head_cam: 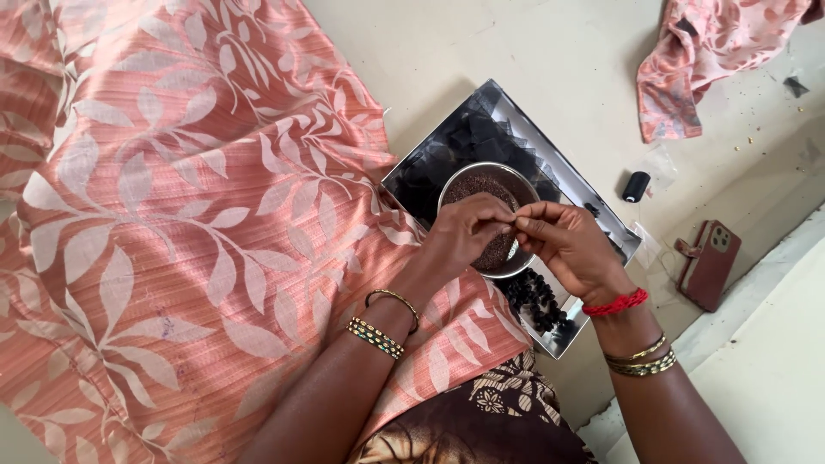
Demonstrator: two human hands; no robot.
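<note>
My left hand [464, 234] and my right hand [567, 245] meet fingertip to fingertip above a round steel bowl [468, 176] filled with tiny dark beads. Both pinch something very small between thumb and finger; it is too small to tell what it is. The bowl rests on a shiny rectangular tray [412, 176] with black net fabric in it, and a pile of larger black beads [537, 301] lies at the tray's near end. Bangles ring both wrists, and a red thread circles the right one.
A large peach cloth with pale leaf print [172, 232] covers the floor at left and runs under the tray. Another piece of the same cloth [705, 51] lies at top right. A black thread spool [636, 186] and a phone in a reddish case [709, 262] sit to the right.
</note>
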